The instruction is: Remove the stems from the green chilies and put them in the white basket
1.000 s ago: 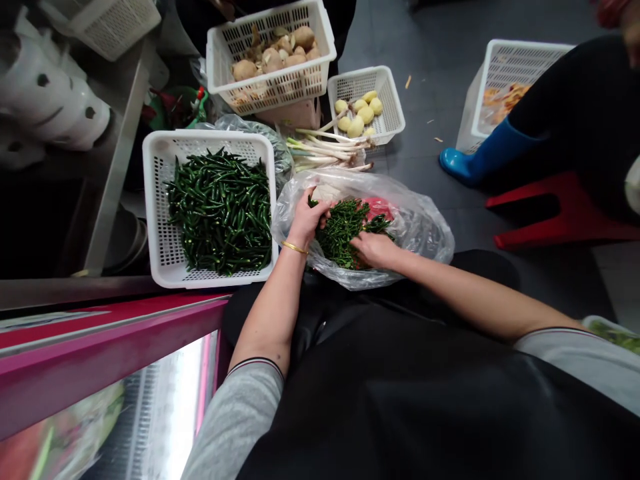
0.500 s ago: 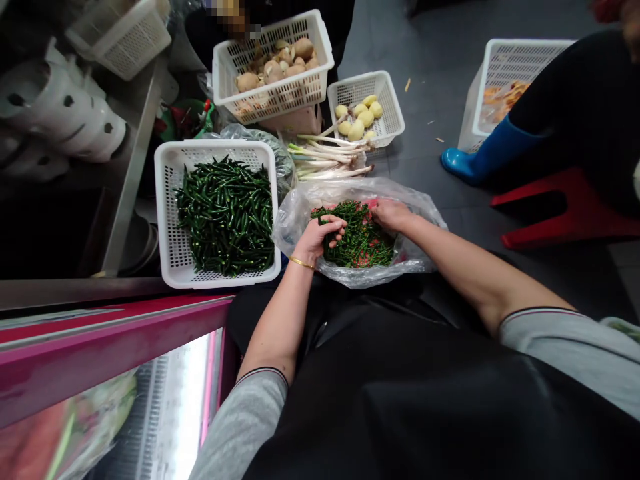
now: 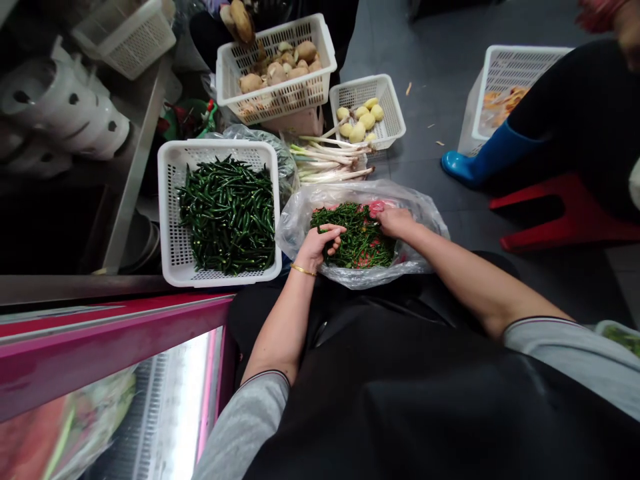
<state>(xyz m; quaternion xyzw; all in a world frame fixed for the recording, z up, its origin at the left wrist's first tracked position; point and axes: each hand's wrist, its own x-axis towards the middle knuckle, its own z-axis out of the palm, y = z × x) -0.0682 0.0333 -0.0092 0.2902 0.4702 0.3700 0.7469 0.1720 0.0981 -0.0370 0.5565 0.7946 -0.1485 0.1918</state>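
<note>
A clear plastic bag (image 3: 360, 277) lies open in front of me, holding a heap of thin green stalks (image 3: 357, 233) over some red plastic (image 3: 379, 208). At the heap's left edge is my left hand (image 3: 323, 245), its fingers curled in and the thumb pressed against the forefinger. Whatever those fingers hold is too small to name. My right hand (image 3: 395, 221) reaches into the bag's right side by the red plastic, fingers bent down and closed, their tips partly hidden. To the left stands a white basket (image 3: 169, 213) with many dark green chillies (image 3: 227, 217).
Spring onions (image 3: 330, 160) lie behind the bag, near a small basket (image 3: 395, 130) of peeled potatoes. Another person's hand holds a potato (image 3: 243, 23) above a larger potato basket (image 3: 280, 100). A blue boot (image 3: 487, 160) and red stool (image 3: 570, 210) are right; a pink-framed cabinet (image 3: 120, 333) is front left.
My right hand has shifted slightly right and down, uncovering more red plastic. My left hand stays curled in about the same place. The view has moved a little.
</note>
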